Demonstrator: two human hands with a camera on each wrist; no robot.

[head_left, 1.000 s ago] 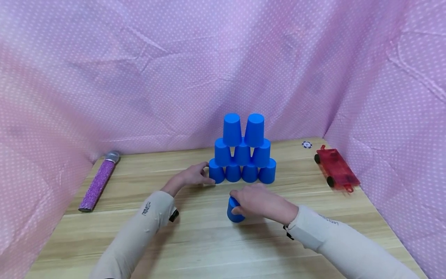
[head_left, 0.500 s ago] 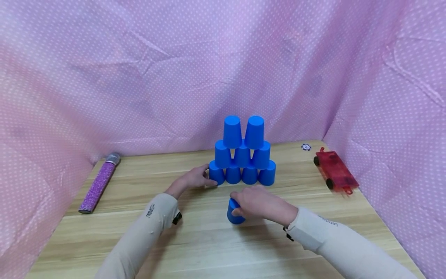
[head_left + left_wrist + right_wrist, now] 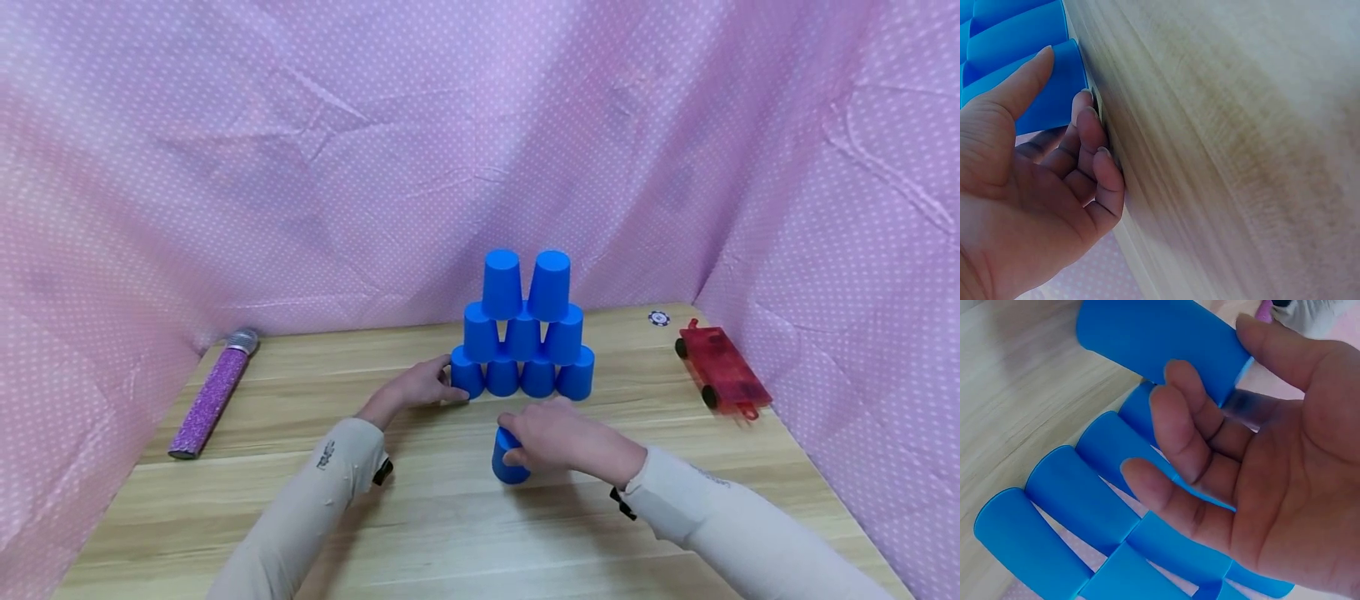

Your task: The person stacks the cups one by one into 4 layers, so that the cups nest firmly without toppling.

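Note:
Upside-down blue cups [image 3: 521, 335] form a stack near the middle of the table: several in the bottom row, three above, two on top. At the bottom row's left end, my left hand [image 3: 420, 385] holds the outermost cup [image 3: 467, 375], thumb on its near side and forefinger behind, partly hidden. A separate blue cup [image 3: 508, 462] stands upside down in front of the stack. My right hand [image 3: 558, 435] grips that cup from above, near its base. In the right wrist view, thumb and forefinger hold the cup [image 3: 1154, 344] while other fingers curl beside it.
A purple glitter microphone [image 3: 212, 396] lies at the left of the wooden table [image 3: 435, 525]. On the right are a red toy car chassis [image 3: 723, 367] with black wheels and a poker chip [image 3: 659, 318]. Pink dotted cloth [image 3: 360, 167] hangs around the back and sides.

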